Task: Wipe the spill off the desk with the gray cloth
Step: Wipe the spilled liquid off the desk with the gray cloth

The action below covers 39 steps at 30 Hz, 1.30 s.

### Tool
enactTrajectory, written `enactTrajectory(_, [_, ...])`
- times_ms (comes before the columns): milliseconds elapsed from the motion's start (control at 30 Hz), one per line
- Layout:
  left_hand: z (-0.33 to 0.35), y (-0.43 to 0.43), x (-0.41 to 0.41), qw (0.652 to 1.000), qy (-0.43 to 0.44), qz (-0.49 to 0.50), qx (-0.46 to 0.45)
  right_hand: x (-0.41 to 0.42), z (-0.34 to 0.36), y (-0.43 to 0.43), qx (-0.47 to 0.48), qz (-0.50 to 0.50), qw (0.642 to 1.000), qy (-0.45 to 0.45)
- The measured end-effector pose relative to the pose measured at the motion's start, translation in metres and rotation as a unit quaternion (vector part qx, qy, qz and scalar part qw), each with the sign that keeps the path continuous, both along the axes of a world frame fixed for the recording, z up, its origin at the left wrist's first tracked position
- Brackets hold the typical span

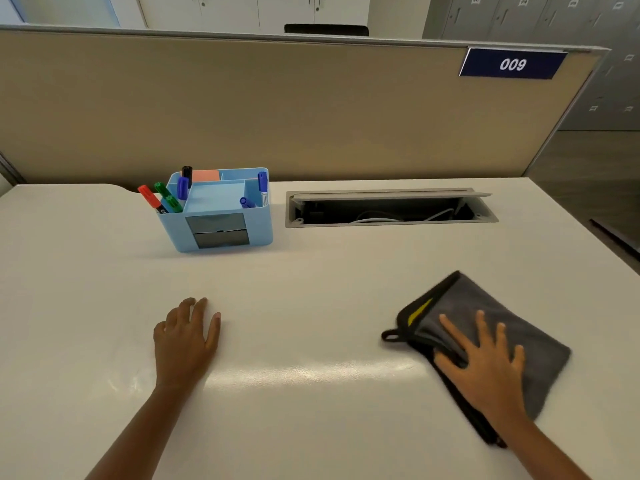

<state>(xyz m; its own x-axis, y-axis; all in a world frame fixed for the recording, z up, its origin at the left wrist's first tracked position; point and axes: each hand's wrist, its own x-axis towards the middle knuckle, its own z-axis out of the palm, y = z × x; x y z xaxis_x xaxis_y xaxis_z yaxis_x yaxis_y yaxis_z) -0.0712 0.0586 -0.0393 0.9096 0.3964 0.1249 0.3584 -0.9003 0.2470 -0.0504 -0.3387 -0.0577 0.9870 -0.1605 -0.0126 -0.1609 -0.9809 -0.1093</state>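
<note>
A folded gray cloth [460, 299] with black trim, a yellow tag and a small loop lies on the white desk [311, 289] at the right. My right hand [485, 358] rests flat on top of it, fingers spread, pressing it down; the cloth looks slightly blurred. My left hand [187, 334] lies palm down on the bare desk at the left, fingers a little apart, holding nothing. No distinct spill shows on the desk surface; only a glossy light reflection runs across the near part.
A light blue desk organizer [221, 230] with several markers stands at the back left. An open cable tray [388, 211] is set into the desk at the back right. A beige partition [277, 109] with a "009" sign closes the far edge.
</note>
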Motion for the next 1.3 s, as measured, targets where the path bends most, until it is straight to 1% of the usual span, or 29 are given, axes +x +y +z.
enactTrajectory(67, [0.000,0.000,0.000,1.000,0.006,0.000,-0.001,0.021,0.002,-0.001,-0.002,-0.041,0.999,-0.006])
enactTrajectory(133, [0.000,-0.002,0.001,1.000,0.015,-0.002,-0.002,0.046,0.005,0.008,0.012,-0.073,0.997,0.010])
enactTrajectory(233, [0.000,-0.002,0.000,1.000,0.022,-0.002,0.000,0.081,0.008,0.035,0.028,-0.075,0.996,0.038])
enactTrajectory(333, [-0.001,-0.002,0.001,1.000,0.028,-0.007,0.003,0.085,0.008,0.069,0.018,-0.006,0.999,0.035])
enactTrajectory(467, [-0.004,0.000,0.001,1.000,0.022,-0.011,0.001,0.037,0.003,0.102,-0.005,0.139,0.990,0.022])
enactTrajectory(567, [-0.004,0.001,0.002,0.999,0.027,-0.021,0.005,-0.008,0.009,0.090,0.000,0.205,0.979,-0.020])
enactTrajectory(633, [-0.003,0.002,0.003,0.999,0.040,-0.031,0.008,-0.026,0.010,0.066,-0.013,0.214,0.976,-0.040])
enactTrajectory(700, [-0.003,0.003,0.004,0.998,0.040,-0.037,0.015,-0.032,0.012,0.034,-0.016,0.170,0.985,-0.026])
enactTrajectory(800, [-0.007,0.007,0.006,0.999,0.022,-0.045,0.010,-0.023,0.015,-0.010,-0.039,0.013,0.999,0.036])
enactTrajectory(867, [-0.012,0.009,0.008,0.999,0.007,-0.041,0.001,-0.003,0.011,-0.033,-0.019,-0.080,0.996,0.026])
enactTrajectory(900, [-0.014,0.010,0.009,0.999,0.009,-0.042,0.003,0.010,0.010,-0.039,-0.019,-0.110,0.993,0.025])
enactTrajectory(967, [-0.021,0.013,0.010,0.999,0.021,-0.047,0.009,0.041,0.009,-0.039,-0.015,-0.152,0.987,0.043])
enactTrajectory(1033, [-0.026,0.016,0.012,0.998,0.037,-0.051,0.003,0.074,0.006,-0.027,0.025,-0.192,0.980,0.034])
enactTrajectory(1067, [-0.028,0.017,0.013,0.998,0.045,-0.052,0.001,0.088,0.006,-0.018,0.039,-0.199,0.979,0.027])
enactTrajectory(1133, [-0.030,0.018,0.014,0.997,0.053,-0.051,0.002,0.116,0.006,0.003,0.038,-0.176,0.983,0.029])
enactTrajectory(1233, [-0.032,0.018,0.013,0.998,0.050,-0.046,-0.002,0.142,0.005,0.048,0.028,-0.097,0.994,0.044])
enactTrajectory(1300, [-0.031,0.018,0.012,0.998,0.046,-0.045,-0.013,0.144,0.006,0.089,0.032,-0.030,0.998,0.042])
